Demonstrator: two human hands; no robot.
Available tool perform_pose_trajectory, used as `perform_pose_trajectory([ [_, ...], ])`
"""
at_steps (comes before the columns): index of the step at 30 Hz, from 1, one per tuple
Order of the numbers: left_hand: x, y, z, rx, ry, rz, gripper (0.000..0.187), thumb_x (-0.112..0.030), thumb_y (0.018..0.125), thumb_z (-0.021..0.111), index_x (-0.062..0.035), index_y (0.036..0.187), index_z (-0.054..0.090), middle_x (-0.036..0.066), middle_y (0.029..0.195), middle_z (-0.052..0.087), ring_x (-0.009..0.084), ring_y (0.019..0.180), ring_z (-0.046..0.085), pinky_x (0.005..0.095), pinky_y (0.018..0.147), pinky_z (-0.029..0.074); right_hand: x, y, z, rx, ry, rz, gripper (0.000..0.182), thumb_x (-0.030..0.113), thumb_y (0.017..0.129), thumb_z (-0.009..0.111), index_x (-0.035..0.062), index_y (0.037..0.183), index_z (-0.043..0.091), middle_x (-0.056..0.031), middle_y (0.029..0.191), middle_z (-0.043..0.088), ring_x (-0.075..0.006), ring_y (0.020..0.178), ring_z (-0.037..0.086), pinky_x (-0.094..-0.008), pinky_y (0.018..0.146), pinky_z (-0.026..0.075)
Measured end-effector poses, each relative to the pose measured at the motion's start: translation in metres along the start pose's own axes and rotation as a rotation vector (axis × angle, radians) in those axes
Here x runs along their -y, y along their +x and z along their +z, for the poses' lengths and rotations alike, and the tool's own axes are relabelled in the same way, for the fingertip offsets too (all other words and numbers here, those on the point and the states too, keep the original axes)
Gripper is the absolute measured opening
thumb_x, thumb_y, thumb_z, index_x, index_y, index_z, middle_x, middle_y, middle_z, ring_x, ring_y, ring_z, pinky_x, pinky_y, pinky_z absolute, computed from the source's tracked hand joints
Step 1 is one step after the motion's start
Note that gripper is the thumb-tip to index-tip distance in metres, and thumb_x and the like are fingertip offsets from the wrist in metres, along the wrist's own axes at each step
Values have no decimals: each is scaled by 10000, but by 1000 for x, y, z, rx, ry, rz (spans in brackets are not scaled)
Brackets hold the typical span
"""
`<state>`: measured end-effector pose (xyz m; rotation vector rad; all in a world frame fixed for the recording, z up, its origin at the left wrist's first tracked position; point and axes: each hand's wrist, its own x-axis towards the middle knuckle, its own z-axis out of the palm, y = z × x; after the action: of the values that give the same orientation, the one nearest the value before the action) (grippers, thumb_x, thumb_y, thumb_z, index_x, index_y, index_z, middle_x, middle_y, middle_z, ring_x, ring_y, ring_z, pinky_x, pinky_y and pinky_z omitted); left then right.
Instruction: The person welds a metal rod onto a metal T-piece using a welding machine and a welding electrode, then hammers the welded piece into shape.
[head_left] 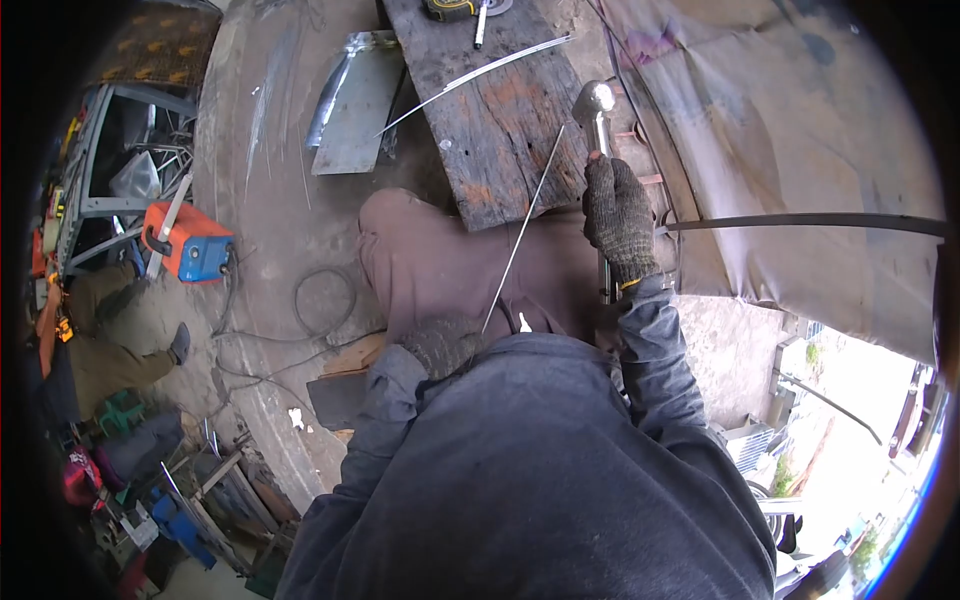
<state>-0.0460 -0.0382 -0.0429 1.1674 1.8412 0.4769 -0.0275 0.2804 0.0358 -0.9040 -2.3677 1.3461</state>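
My right hand, in a dark knitted glove, is wrapped round the handle of a hammer. The shiny rounded head points away from me, beside the right edge of a worn wooden plank. Low over my lap is my left hand, gloved too and partly hidden by my sleeve. A thin metal rod slants up from its fingers, which appear closed on the lower end. The rod's far tip is over the plank. Another bundle of thin rods lies across the plank.
A bent sheet-metal piece lies left of the plank. A tape measure and marker rest at its far end. An orange and blue machine with a looping cable stands left. Another person's leg shows there. A tarp hangs right.
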Motion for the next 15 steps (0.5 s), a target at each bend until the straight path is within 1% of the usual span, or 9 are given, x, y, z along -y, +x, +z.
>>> perform_pose_trajectory([
  [4,-12,0,-14,62,21,-19,332,-262,952,496,-178,1259,592,134,1295,555,335,1199,522,431,1008,433,0,-1,5,-22,56,-10,408,392,1006,445,7,969,573,-217,816,609,-374,748,633,-448,652,466],
  [6,-9,-1,-13,55,28,-4,338,-273,953,493,-178,1263,590,135,1298,553,337,1203,518,433,1012,429,10,3,3,104,-58,209,377,366,1005,458,10,967,575,-215,818,609,-372,759,633,-450,649,466],
  [7,-9,-1,-14,45,30,12,344,-283,955,489,-179,1267,587,136,1301,552,338,1207,515,436,1016,425,15,4,2,100,-56,209,377,366,1005,458,10,967,575,-215,818,609,-372,759,633,-450,649,466],
  [8,-8,1,-16,45,36,16,344,-283,955,489,-179,1267,587,136,1301,552,338,1207,515,436,1016,425,20,6,0,132,-41,286,370,355,1006,457,6,970,574,-218,817,605,-369,778,632,-455,646,466],
  [9,-15,3,-23,91,29,-12,345,-292,960,483,-179,1268,588,137,1310,547,338,1208,513,435,1019,424,23,9,-1,168,-28,360,363,343,1007,455,2,973,574,-221,816,602,-366,796,631,-460,643,465],
  [10,-19,3,-25,142,16,-45,347,-302,965,476,-179,1269,590,137,1319,543,337,1210,512,435,1022,422,13,8,3,172,-28,364,363,343,1007,455,2,973,574,-221,816,602,-366,796,631,-460,643,465],
  [12,-17,3,-21,145,31,-52,352,-308,970,471,-179,1276,586,137,1332,534,336,1218,507,428,1032,414,-13,7,12,-92,33,-91,461,463,952,551,63,725,568,-6,504,465,-107,374,454,-285,356,367],
  [13,-17,3,-19,143,50,-58,357,-315,974,466,-180,1284,582,137,1346,526,334,1226,502,422,1043,405,-20,8,11,-89,33,-91,461,463,952,551,63,725,568,-6,504,465,-107,374,454,-285,356,367],
  [15,-23,1,-21,128,-1,-105,357,-316,977,463,-180,1285,582,135,1349,523,331,1231,499,417,1050,398,-23,8,10,77,50,-32,458,456,957,550,65,718,558,-11,504,462,-107,369,447,-281,357,359],
])
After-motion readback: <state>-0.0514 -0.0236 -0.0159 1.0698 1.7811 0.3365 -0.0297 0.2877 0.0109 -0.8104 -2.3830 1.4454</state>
